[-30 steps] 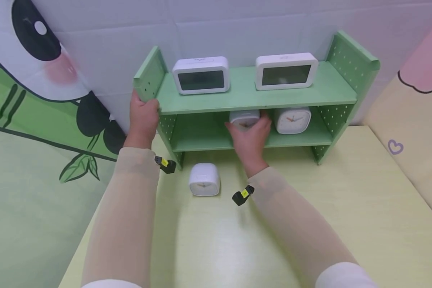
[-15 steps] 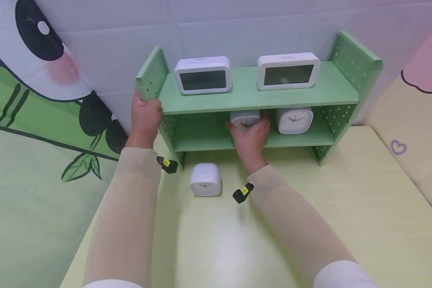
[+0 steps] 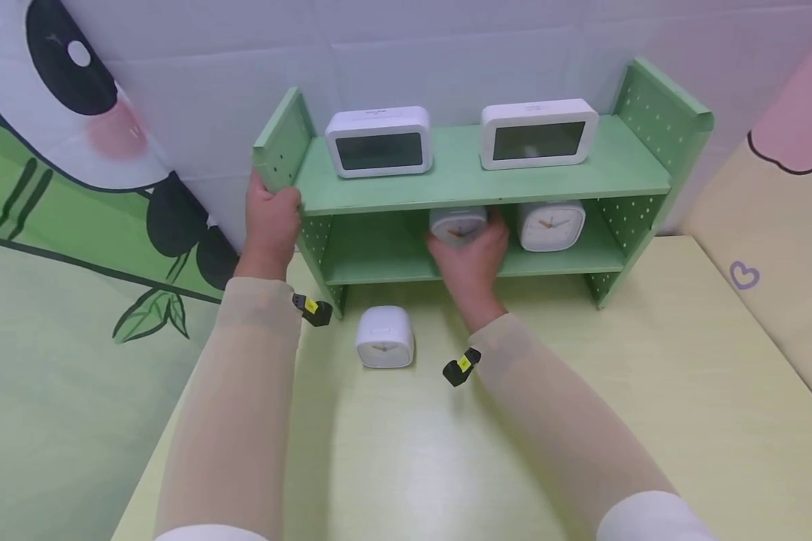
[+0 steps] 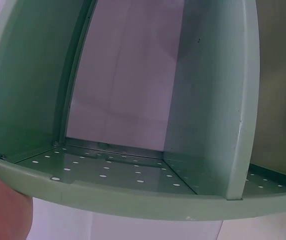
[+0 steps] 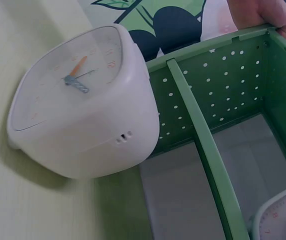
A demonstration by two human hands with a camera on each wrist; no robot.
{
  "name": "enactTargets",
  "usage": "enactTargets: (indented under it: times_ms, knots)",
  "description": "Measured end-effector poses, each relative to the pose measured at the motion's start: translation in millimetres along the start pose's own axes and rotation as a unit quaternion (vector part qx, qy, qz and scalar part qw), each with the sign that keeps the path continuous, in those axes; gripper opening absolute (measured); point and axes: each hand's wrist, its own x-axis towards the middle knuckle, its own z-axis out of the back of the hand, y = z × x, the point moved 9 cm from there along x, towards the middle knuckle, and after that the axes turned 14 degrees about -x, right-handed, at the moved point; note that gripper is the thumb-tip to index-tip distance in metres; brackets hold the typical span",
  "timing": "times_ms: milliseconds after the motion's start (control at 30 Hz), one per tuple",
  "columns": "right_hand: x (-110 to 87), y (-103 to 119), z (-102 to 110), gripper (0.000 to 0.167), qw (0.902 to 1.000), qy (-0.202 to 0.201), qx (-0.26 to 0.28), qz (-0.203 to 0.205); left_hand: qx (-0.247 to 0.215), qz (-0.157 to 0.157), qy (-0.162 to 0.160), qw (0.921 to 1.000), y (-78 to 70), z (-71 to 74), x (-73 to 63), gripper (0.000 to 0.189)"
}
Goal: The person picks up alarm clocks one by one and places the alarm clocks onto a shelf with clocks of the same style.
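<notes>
My left hand (image 3: 271,229) grips the upright left side panel of the green two-tier shelf (image 3: 379,255), thumb near the upper board. In the left wrist view, part of that hand (image 4: 3,210) shows at the shelf's edge. On the lower tier, my right hand (image 3: 472,259) holds a white alarm clock (image 3: 455,216), thumb on its left and fingers on its right. The hand covers the clock's lower part. Right of it stands a similar alarm clock (image 3: 552,226). Another white alarm clock (image 3: 384,336) sits on the table in front of the shelf, close up in the right wrist view.
Two white digital clocks, one on the left (image 3: 379,143) and one on the right (image 3: 538,135), stand on the upper tier. The shelf stands on a pale wooden table (image 3: 406,451) against a printed wall cloth (image 3: 446,60).
</notes>
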Motion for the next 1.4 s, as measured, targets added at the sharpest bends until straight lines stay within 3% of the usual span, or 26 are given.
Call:
enactTargets:
  times_ms: [100, 233, 333, 433, 533, 633, 700, 767, 967, 1067, 1100, 1167, 1300, 1400]
  knots:
    - [-8.9, -2.2, 8.0, 0.109, 0.9998, 0.017, 0.003, 0.014, -0.005, 0.001, 0.001, 1.0, 1.7, 0.9, 0.1, 0.072]
    - [-22.1, 3.1, 30.5, 0.099, 0.995, 0.021, -0.001, 0.098, -0.004, 0.0, 0.002, 1.0, 3.6, 1.1, 0.6, 0.071]
    - [-28.2, 11.8, 54.9, 0.087, 0.9829, 0.012, -0.009, 0.184, -0.002, -0.002, 0.001, 1.0, 3.4, 0.5, 0.9, 0.07]
    - [-32.6, 20.6, 78.2, 0.072, 0.9639, 0.03, -0.051, 0.26, 0.0, 0.001, 0.0, 1.0, 3.0, 0.0, 1.3, 0.07]
    - [-39.4, 28.5, 96.8, 0.058, 0.9301, 0.069, -0.131, 0.336, 0.006, 0.011, -0.002, 0.9999, 3.9, 0.2, 1.2, 0.069]
    - [-47.1, 37.5, 114.7, 0.05, 0.8776, 0.092, -0.206, 0.423, 0.015, 0.012, -0.004, 0.9998, 2.6, 1.0, 1.3, 0.067]
    - [-50.0, 43.9, 128.9, 0.046, 0.839, 0.09, -0.236, 0.482, 0.019, 0.014, -0.006, 0.9997, 1.8, 1.8, 1.1, 0.066]
    - [-47.9, 49.5, 145.1, 0.045, 0.8075, 0.079, -0.253, 0.527, 0.019, 0.015, -0.004, 0.9997, 1.4, 1.4, 1.1, 0.066]
    - [-13.8, 64.5, 194.6, 0.051, 0.7558, 0.008, -0.288, 0.588, 0.02, 0.023, -0.004, 0.9995, 3.8, 0.7, -1.2, 0.066]
    - [12.9, 74.8, 221.6, 0.051, 0.7381, -0.049, -0.307, 0.599, 0.014, 0.022, -0.001, 0.9997, 5.1, -0.5, -1.3, 0.066]
    - [23.1, 78.0, 229.8, 0.051, 0.7345, -0.06, -0.316, 0.598, 0.012, 0.02, -0.001, 0.9997, 5.6, -0.8, -0.8, 0.066]
    - [45.6, 82.7, 244.4, 0.058, 0.7454, -0.076, -0.327, 0.576, 0.01, 0.018, -0.002, 0.9998, 6.3, -0.8, -0.3, 0.066]
    - [90.9, 85.2, 262.1, 0.071, 0.786, -0.057, -0.353, 0.504, 0.016, 0.017, -0.006, 0.9997, 6.4, 0.7, 0.1, 0.065]
    - [122.0, 80.5, 266.3, 0.067, 0.8234, -0.019, -0.369, 0.431, 0.024, 0.019, -0.007, 0.9995, 5.8, 1.3, -0.3, 0.064]
